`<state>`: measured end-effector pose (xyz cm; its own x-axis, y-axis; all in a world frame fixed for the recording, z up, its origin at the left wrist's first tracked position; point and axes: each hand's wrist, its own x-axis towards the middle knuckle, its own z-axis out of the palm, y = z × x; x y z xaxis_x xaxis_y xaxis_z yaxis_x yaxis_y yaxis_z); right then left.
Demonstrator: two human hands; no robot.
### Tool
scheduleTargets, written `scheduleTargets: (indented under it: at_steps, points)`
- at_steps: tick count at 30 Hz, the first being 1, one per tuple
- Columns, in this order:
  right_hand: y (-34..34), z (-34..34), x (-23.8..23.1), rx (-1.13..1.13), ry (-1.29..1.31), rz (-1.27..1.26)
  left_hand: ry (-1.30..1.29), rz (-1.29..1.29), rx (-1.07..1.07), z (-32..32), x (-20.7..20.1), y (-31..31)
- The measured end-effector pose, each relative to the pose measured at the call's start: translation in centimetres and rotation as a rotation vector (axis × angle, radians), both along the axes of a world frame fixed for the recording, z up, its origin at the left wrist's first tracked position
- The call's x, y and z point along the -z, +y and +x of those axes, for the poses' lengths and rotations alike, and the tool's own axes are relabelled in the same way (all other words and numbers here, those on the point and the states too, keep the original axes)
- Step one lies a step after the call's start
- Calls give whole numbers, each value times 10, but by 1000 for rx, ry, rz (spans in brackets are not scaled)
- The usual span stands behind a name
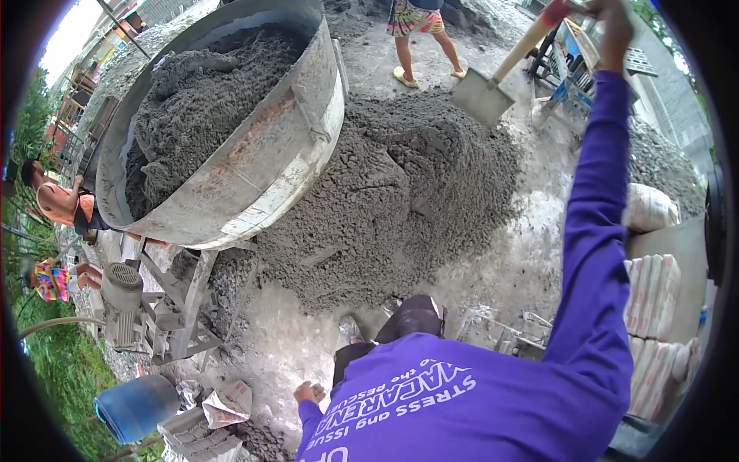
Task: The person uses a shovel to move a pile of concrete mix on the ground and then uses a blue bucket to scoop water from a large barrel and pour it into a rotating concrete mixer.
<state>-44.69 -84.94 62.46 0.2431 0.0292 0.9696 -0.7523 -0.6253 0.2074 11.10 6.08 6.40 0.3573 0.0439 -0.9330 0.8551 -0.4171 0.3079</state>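
High at the upper right, my right hand [613, 31] is closed around the red end of a shovel [514, 58], at the end of my outstretched purple sleeve. The shovel's pale wooden shaft slants down to the left, and its square metal blade [483, 97] hangs over the right edge of a heap of wet grey mortar [400, 192]. Low beside my body, my left hand [310, 392] has its fingers curled in, with nothing visible in them. That hand is away from both the shovel and the heap.
A large round metal mixer drum [254, 173] holding grey mix stands at the left on a frame with a motor [123, 286]. A blue barrel [137, 408] lies lower left. Stacked sacks [653, 296] line the right. One person [416, 35] stands beyond the heap; two others are far left.
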Motion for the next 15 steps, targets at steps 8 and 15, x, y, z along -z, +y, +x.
scheduleTargets:
  at_steps: [8, 15]
  points:
    - [-79, -19, 254, 200, -179, 851, -160, 34, -17, -71, -41, -41]
    - [-42, 37, 293, 3, -515, 1202, -152, 48, -187, -92, -36, -21]
